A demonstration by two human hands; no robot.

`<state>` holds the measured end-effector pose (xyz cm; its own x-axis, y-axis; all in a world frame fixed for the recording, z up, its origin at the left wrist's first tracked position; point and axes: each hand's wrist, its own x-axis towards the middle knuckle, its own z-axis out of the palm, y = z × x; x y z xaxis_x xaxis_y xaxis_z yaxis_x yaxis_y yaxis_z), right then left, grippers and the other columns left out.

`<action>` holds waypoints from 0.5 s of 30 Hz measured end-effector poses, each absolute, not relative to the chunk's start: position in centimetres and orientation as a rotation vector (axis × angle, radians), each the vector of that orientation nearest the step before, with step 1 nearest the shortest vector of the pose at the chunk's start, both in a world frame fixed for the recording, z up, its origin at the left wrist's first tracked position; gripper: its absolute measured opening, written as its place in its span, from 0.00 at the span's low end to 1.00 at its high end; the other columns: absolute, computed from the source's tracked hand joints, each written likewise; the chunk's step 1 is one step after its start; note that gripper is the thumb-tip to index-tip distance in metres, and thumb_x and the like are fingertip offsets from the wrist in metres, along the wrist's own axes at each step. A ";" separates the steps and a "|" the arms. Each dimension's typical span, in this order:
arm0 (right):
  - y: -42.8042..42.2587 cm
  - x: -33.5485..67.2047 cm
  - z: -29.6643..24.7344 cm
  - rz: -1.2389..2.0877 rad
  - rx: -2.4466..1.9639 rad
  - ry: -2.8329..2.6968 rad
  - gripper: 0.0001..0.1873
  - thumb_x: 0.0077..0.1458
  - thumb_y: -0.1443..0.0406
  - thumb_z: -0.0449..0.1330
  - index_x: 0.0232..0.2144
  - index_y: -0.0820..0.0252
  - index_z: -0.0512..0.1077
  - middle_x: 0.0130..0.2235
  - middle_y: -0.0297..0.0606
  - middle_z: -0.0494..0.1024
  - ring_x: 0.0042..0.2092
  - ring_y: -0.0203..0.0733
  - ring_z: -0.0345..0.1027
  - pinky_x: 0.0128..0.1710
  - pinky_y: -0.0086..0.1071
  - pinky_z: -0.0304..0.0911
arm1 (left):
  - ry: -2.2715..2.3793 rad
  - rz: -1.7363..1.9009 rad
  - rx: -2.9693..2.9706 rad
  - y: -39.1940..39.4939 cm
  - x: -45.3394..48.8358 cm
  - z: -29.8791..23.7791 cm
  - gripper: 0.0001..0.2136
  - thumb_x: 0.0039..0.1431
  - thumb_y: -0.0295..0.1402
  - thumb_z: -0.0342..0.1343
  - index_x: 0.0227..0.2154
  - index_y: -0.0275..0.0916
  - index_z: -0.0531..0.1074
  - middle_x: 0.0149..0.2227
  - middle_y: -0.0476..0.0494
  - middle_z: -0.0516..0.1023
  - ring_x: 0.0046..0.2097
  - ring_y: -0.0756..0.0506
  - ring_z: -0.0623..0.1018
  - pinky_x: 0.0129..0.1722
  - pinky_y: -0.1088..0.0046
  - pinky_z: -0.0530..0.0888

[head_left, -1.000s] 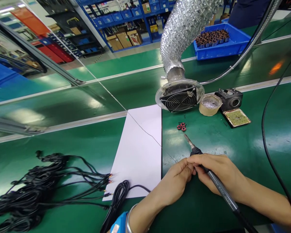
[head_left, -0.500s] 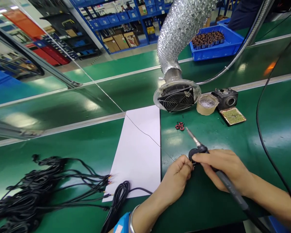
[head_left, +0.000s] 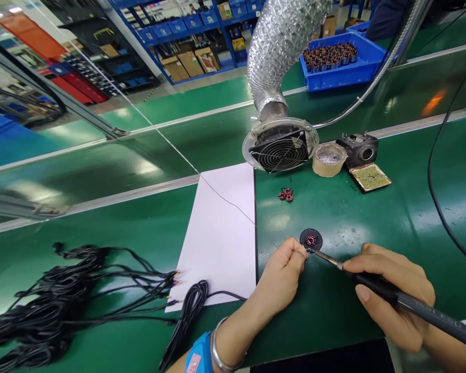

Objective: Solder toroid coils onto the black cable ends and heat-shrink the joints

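My right hand [head_left: 396, 295] grips a soldering iron [head_left: 376, 286] by its black handle. The iron's tip reaches the near edge of a small round black disc [head_left: 306, 234], close to my left fingertips. On that disc rests a small ring-shaped coil [head_left: 311, 240] with red and black parts. My left hand [head_left: 283, 274] is pinched closed at the disc's left edge, on a thin wire [head_left: 274, 245]. A tiny yellow bit shows at its fingertips; what else is in the pinch is hidden. A black cable [head_left: 225, 293] runs under the left wrist.
Several similar coils [head_left: 286, 194] lie beyond the disc. Behind them hangs a fume extractor [head_left: 281, 150], beside a round tub [head_left: 329, 161] and an iron stand with sponge [head_left: 369, 177]. White paper [head_left: 221, 238] and tangled black cables [head_left: 58, 300] lie left. A blue bin [head_left: 341, 77] stands behind.
My right hand has drawn back to the right, uncovering the disc and coil. The iron's tip has come down from pointing past the disc to its near edge. My left hand stays nearly in place.
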<state>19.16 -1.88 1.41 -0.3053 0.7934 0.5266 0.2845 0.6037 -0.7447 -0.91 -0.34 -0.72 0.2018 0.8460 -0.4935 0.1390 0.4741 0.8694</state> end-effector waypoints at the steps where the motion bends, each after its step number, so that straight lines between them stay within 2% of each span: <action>1: -1.9 19.1 1.4 0.666 -0.863 -1.867 0.14 0.52 0.72 0.55 0.42 0.60 0.71 0.25 0.34 0.69 0.24 0.37 0.62 0.23 0.34 0.57 | 1.296 0.620 0.990 -0.3 -0.9 -0.7 0.08 0.64 0.34 0.44 0.29 0.40 0.63 0.20 0.59 0.55 0.20 0.55 0.50 0.21 0.78 0.51; 7: -1.8 18.8 1.3 0.641 -0.839 -1.861 0.14 0.51 0.73 0.55 0.42 0.63 0.72 0.27 0.37 0.71 0.24 0.37 0.61 0.23 0.34 0.56 | 1.296 0.601 1.002 -0.3 -1.0 -0.4 0.09 0.64 0.34 0.44 0.29 0.40 0.63 0.20 0.59 0.55 0.19 0.55 0.51 0.21 0.78 0.51; 15: -1.6 18.7 1.8 0.621 -0.839 -1.893 0.14 0.52 0.73 0.54 0.41 0.65 0.73 0.24 0.35 0.68 0.23 0.37 0.61 0.22 0.33 0.56 | 1.298 0.599 1.035 -0.3 -1.1 -0.8 0.09 0.65 0.35 0.44 0.29 0.40 0.63 0.20 0.59 0.55 0.20 0.55 0.51 0.21 0.79 0.52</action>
